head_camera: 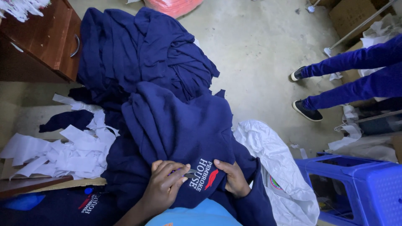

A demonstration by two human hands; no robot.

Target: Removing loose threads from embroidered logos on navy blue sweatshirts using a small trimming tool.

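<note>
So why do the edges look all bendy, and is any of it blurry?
Head view: the wide lens curves the edges, so the wooden cabinet and blue stool lean outward; light is soft and dim, without glare; the hands, left hand and right hand, on the navy sweater, look fairly sharp.

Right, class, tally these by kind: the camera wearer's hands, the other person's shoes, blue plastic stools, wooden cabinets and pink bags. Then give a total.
hands: 2 (left hand; right hand, gripping the navy sweater)
shoes: 2 (upper shoe; lower shoe)
blue plastic stool: 1
wooden cabinet: 1
pink bag: 1
Total: 7
</note>
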